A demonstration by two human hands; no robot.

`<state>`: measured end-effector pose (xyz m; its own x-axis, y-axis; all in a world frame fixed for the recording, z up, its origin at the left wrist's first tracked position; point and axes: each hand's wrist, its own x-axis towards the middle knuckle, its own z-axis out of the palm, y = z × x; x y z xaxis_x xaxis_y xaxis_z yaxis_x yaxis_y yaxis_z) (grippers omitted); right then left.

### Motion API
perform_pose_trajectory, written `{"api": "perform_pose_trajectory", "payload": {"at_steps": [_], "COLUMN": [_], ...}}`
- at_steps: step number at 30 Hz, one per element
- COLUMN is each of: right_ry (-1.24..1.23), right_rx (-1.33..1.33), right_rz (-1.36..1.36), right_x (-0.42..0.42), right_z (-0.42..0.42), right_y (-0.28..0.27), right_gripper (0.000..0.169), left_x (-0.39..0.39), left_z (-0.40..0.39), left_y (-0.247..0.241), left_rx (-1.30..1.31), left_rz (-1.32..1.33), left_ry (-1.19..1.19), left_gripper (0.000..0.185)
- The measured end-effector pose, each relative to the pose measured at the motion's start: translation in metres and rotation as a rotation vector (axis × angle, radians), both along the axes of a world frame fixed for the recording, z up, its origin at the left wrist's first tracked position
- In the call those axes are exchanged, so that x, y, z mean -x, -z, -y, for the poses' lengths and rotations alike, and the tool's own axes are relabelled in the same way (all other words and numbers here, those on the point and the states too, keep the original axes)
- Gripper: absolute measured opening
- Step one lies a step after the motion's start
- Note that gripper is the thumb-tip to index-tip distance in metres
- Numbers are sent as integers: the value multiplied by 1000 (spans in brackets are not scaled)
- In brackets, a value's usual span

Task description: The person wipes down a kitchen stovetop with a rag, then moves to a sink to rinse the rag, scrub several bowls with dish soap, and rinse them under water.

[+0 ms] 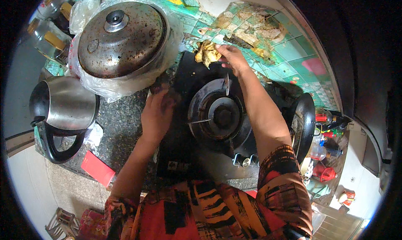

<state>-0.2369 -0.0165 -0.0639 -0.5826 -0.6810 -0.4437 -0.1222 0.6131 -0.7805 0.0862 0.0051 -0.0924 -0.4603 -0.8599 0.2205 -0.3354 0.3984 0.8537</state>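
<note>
Pinched between the fingers and thumb of my right hand (233, 58) is a crumpled, yellow-brown stained scrap (208, 53), its material unclear. It hangs over the back edge of the black gas stove (179, 139), near the greasy tiled wall (292, 48). My left hand (158, 113) is over the stove's left edge beside the granite counter; its fingers are in shadow and blurred, so I cannot tell whether they hold anything. Between my arms lies the round burner (224, 116) with its metal pot supports. Two control knobs (246, 162) show at the stove's front, partly hidden by my right arm.
A large lidded pot (122, 42) wrapped in clear plastic stands at the back left, with an electric kettle (70, 103) before it. A red packet (98, 168) lies at the counter's front. A black wok (304, 127) and several bottles (317, 152) are at the right.
</note>
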Motion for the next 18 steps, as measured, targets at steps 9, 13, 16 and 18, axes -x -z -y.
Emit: {"api": "perform_pose_trajectory", "payload": {"at_steps": [9,13,16,18], "right_ry": [-472,-376,-142,-86], "right_rx": [-390,-237,5,-44], "right_rz": [-746,-733,7,168], "right_x": [-61,-51,-45,-48], "right_z": [54,58,64,76], "right_y": [-4,4,3,4], "right_gripper": [55,45,32,30], "left_x": [-97,-125,-141,-150], "left_z": [-66,-91,-105,-112], "left_y": [-2,4,6,16], "left_rx": [9,100,48,46], "left_rz": [111,63,74,136], "left_ry": [-56,-56,-117,-152], "left_gripper": [41,43,42,42]}}
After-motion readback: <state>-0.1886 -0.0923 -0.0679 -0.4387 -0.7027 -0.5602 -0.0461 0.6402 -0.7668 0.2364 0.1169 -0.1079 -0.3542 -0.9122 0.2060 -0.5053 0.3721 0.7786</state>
